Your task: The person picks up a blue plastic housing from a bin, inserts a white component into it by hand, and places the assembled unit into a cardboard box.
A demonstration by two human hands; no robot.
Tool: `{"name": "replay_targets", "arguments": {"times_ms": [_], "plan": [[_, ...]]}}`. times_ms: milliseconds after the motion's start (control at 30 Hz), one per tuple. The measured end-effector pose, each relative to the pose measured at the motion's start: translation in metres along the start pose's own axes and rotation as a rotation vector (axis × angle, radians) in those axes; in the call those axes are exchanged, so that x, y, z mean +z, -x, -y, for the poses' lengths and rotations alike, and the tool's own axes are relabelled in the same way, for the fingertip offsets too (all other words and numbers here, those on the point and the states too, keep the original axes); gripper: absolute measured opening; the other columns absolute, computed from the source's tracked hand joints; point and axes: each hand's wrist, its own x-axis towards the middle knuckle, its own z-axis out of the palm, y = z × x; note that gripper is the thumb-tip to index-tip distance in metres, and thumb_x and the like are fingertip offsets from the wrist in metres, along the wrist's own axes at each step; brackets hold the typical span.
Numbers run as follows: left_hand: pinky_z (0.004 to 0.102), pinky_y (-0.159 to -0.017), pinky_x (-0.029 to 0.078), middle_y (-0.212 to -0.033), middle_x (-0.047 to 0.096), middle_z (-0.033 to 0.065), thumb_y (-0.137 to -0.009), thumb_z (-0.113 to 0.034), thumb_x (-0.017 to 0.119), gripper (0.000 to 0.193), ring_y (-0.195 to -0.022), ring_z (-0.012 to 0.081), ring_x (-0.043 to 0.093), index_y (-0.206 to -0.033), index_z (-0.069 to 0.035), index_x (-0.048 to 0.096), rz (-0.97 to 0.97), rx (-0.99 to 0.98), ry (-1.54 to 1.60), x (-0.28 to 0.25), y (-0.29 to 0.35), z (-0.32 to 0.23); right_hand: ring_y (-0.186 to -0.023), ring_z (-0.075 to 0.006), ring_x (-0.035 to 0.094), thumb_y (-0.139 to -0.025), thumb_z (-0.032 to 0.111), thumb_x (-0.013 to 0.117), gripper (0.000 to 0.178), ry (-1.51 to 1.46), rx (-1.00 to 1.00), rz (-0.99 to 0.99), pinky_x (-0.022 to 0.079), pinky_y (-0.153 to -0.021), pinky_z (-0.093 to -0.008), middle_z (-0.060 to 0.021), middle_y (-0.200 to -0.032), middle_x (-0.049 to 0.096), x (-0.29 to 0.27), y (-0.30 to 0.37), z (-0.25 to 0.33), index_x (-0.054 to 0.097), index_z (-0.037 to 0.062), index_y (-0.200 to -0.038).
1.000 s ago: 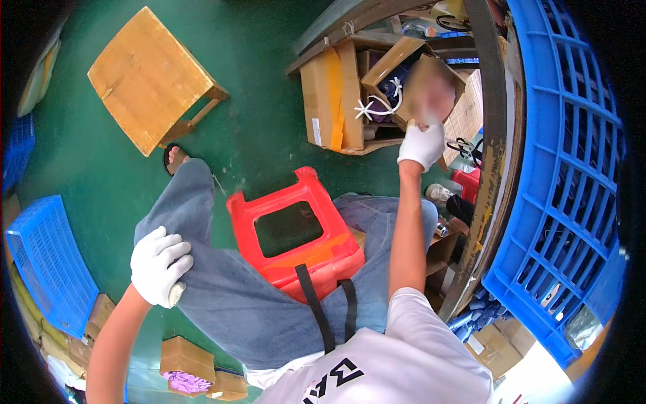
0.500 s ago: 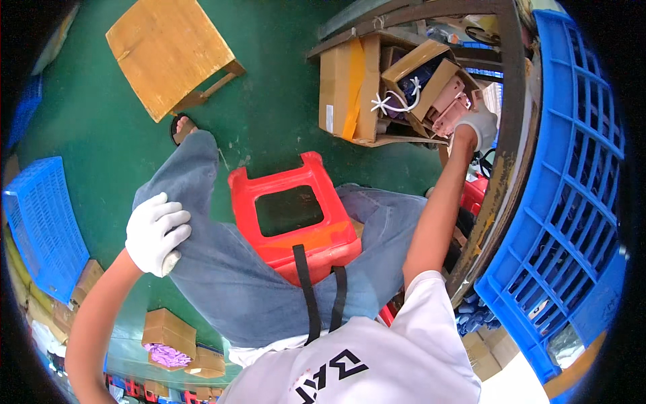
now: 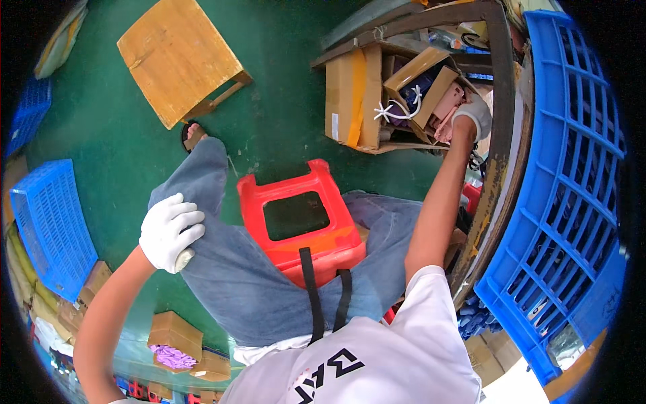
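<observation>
My right hand, in a white glove, reaches to the far right into an open cardboard box. It lies over pink plastic parts there; its fingers are hidden, so a grip cannot be made out. A white cord with a splayed end hangs across the neighbouring box edge. On my left knee rests my gloved left hand, fingers spread over the jeans, holding nothing. Between my legs stands a red plastic stool with a square opening.
A wooden stool stands far left on the green floor. A large blue crate rises along the right, beside a worn table frame. Another blue crate is at the left. Behind it sits a carton with purple pieces.
My right hand has moved a little farther over the pink parts and covers more of them. The left hand stays on the knee. The whole view has shifted slightly.
</observation>
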Motion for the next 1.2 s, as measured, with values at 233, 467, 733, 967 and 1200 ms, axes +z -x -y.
{"name": "replay_targets", "arguments": {"times_ms": [233,467,733,967,1200], "plan": [[0.0524,-0.098,0.043,-0.105,0.064,0.0126,-0.092,-0.039,0.042,0.038,-0.101,0.0321,0.061,-0.095,-0.007,0.062,-0.015,0.006,0.003,0.000,-0.002,-0.001,-0.097,-0.0336,0.068,-0.089,0.022,0.057,0.031,-0.063,-0.056,-0.003,0.055,-0.076,-0.0418,-0.0099,-0.110,0.070,0.007,-0.015,-0.014,0.067,0.0282,-0.117],[0.0525,-0.098,0.043,-0.105,0.064,0.0126,-0.090,-0.038,0.044,0.036,-0.100,0.0325,0.061,-0.094,-0.006,0.062,-0.018,0.024,0.027,-0.003,-0.012,0.003,-0.099,-0.0343,0.067,-0.089,0.018,0.055,0.032,-0.404,-0.237,-0.030,0.052,-0.081,-0.0402,-0.0157,-0.109,0.069,0.022,-0.033,-0.036,0.067,0.0147,-0.118],[0.0507,-0.093,0.046,-0.105,0.062,0.0108,-0.078,-0.040,0.055,0.038,-0.100,0.0324,0.061,-0.097,-0.008,0.062,0.031,0.029,0.035,-0.002,-0.014,0.006,-0.097,-0.0336,0.063,-0.084,0.008,0.059,0.023,-0.321,-0.296,-0.209,0.050,-0.082,-0.0440,-0.0121,-0.105,0.065,-0.040,0.140,0.053,0.067,0.0152,-0.104],[0.0474,-0.084,0.047,-0.100,0.062,0.0092,-0.059,-0.027,0.064,0.036,-0.097,0.0305,0.060,-0.089,-0.008,0.061,0.013,0.027,0.086,-0.014,-0.054,0.016,-0.081,-0.0328,0.064,-0.088,0.021,0.058,0.010,-0.330,-0.604,0.323,0.053,-0.069,-0.0464,-0.0119,-0.083,0.064,-0.078,0.245,0.089,0.063,0.0127,-0.090],[0.0424,-0.084,0.046,-0.090,0.063,0.0094,-0.078,-0.024,0.061,0.016,-0.091,0.0304,0.058,-0.087,-0.011,0.065,0.161,0.034,0.011,-0.014,-0.134,0.026,-0.087,-0.0384,0.063,-0.090,0.021,0.051,0.017,-0.912,-0.615,0.645,0.050,-0.075,-0.0503,-0.0162,-0.091,0.066,-0.141,0.309,0.053,0.065,0.0124,-0.092]]}}
